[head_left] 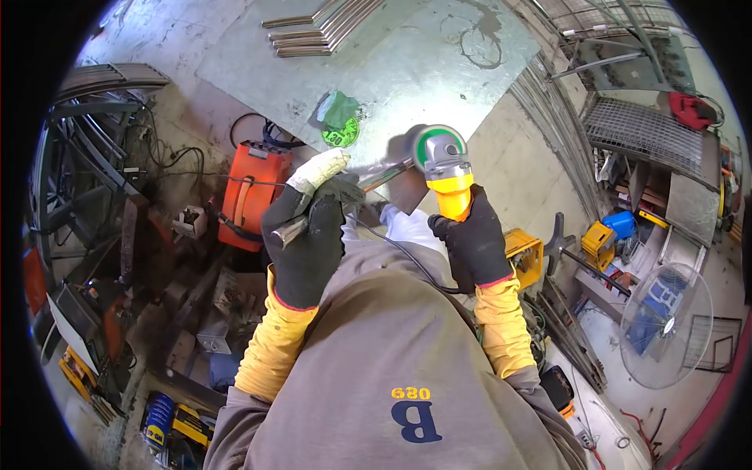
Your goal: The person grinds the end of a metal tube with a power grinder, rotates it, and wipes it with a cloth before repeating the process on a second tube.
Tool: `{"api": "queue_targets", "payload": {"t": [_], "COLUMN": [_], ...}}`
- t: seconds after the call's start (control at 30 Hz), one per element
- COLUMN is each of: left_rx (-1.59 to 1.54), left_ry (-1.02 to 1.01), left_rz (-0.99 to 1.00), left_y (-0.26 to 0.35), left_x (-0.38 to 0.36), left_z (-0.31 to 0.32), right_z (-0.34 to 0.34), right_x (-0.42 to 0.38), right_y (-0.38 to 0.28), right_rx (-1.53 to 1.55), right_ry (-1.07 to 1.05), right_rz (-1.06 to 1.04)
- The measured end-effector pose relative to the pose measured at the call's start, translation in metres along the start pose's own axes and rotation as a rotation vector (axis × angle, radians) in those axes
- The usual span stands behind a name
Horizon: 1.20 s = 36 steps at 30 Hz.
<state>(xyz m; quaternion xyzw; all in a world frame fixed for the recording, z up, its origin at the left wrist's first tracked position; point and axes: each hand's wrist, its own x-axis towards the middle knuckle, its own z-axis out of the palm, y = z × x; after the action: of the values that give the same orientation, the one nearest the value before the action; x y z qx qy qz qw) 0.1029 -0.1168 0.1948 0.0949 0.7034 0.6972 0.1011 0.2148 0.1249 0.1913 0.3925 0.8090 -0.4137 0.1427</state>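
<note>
My left hand (309,235), in a black glove with white wrapping over a finger, is closed around a shiny metal tube (386,175). One end of the tube sticks out below the hand, while the other reaches toward the disc. My right hand (478,239), also gloved in black, grips the yellow body of an angle grinder (452,188). Its green-faced disc (439,147) points away from me, and the far end of the tube is right at its edge. A dark cord (399,247) runs across my front between the hands.
Several bent metal tubes (329,31) lie on the sheet-topped table (258,70) ahead. Green discs (340,133) rest near its close edge. An orange-red case (254,192) stands left, metal frames (94,157) beyond it. To the right are a fan (666,325) and a yellow stool-like object (525,254).
</note>
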Motion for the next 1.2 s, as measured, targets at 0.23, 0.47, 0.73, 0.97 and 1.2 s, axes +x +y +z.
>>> {"api": "queue_targets", "payload": {"t": [0.23, 0.47, 0.73, 0.97, 1.2], "left_rx": [0.056, -0.018, 0.000, 0.096, -0.026], "left_ry": [0.013, 0.002, -0.013, 0.058, 0.064], "left_rz": [0.070, 0.037, 0.029, 0.092, 0.007], "left_y": [0.005, 0.007, 0.014, 0.002, 0.004], "left_x": [0.005, 0.004, 0.001, 0.002, 0.000], "left_z": [0.005, 0.010, 0.013, 0.010, 0.010], "right_z": [0.001, 0.005, 0.000, -0.001, -0.003], "right_x": [-0.003, -0.005, 0.001, 0.003, 0.008], "right_y": [-0.016, -0.005, -0.007, -0.012, -0.015], "right_rx": [-0.137, -0.198, -0.217, -0.211, -0.228], "right_ry": [-0.009, 0.020, 0.020, 0.017, 0.007], "right_rz": [-0.016, -0.098, -0.173, -0.145, -0.104]}}
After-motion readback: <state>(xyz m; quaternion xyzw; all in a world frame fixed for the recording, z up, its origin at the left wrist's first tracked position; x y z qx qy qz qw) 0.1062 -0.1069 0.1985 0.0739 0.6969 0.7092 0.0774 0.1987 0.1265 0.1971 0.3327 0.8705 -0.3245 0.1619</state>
